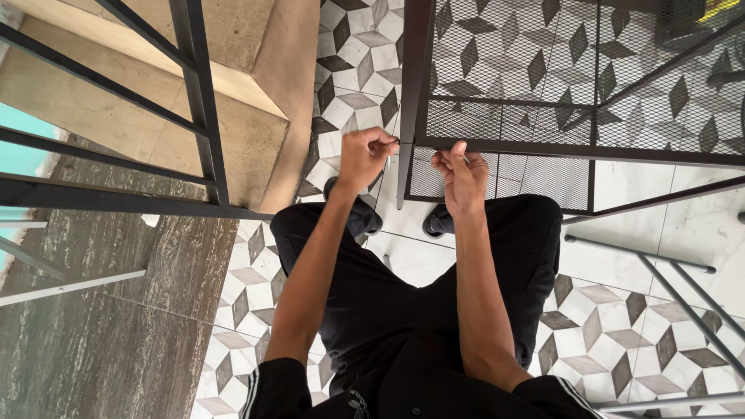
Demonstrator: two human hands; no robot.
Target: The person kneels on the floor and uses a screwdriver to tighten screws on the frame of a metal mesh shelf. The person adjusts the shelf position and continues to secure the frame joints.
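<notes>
Nearest the camera are the person's black trousers [434, 310] and two bare forearms reaching forward. The left hand [363, 155] is curled into a loose fist, its fingers [380, 140] pinched together on something very small at the corner of a black metal mesh frame [543, 116]; what it pinches is too small to tell. The right hand [464, 178] sits just beside it, below the frame's lower bar, its fingers [458, 151] closed on another tiny item, perhaps a fastener, which I cannot make out either.

The mesh frame stands just in front of the knees, its corner post [411, 101] upright between the two hands. It looks stiff and fairly heavy: flat steel bars round panels of perforated sheet that will not flex much. The bars and the post look like the sound places to take hold; the mesh edges could be sharp, and the painted metal is likely smooth and a little slippery. Any small part held at the corner would be light and easy to drop.

Below, dark shoes [434, 221] rest on a tiled floor [621, 326], patterned with grey and white cubes and partly plain white. To the left stands a dark metal railing [194, 101] over stone steps [248, 140] and dark veined paving [116, 341]. At right, thin grey metal rods [683, 295] cross the floor.
</notes>
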